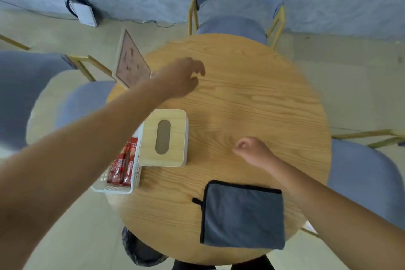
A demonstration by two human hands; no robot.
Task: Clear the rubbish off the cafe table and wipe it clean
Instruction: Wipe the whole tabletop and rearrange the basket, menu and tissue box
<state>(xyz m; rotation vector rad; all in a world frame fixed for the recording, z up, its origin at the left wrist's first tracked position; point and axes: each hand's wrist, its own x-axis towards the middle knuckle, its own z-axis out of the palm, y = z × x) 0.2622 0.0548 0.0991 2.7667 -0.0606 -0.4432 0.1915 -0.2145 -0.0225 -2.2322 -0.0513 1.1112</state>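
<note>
A round wooden cafe table [252, 98] fills the middle of the view. A folded grey cloth [243, 215] with black edging lies near its front edge. My left hand [182, 79] reaches over the far left part of the table, fingers curled and apart, holding nothing that I can see. My right hand [252, 151] hovers over the table's middle, just beyond the cloth, with its fingers curled in and nothing visible inside. No loose rubbish shows on the tabletop.
A wooden-lidded tissue box [164, 138] stands left of centre, beside a white basket [122, 173] of red sachets. A menu stand [131, 61] sits at the far left edge. Blue chairs [236, 6] ring the table. A black-lined bin [140, 250] is below the front edge.
</note>
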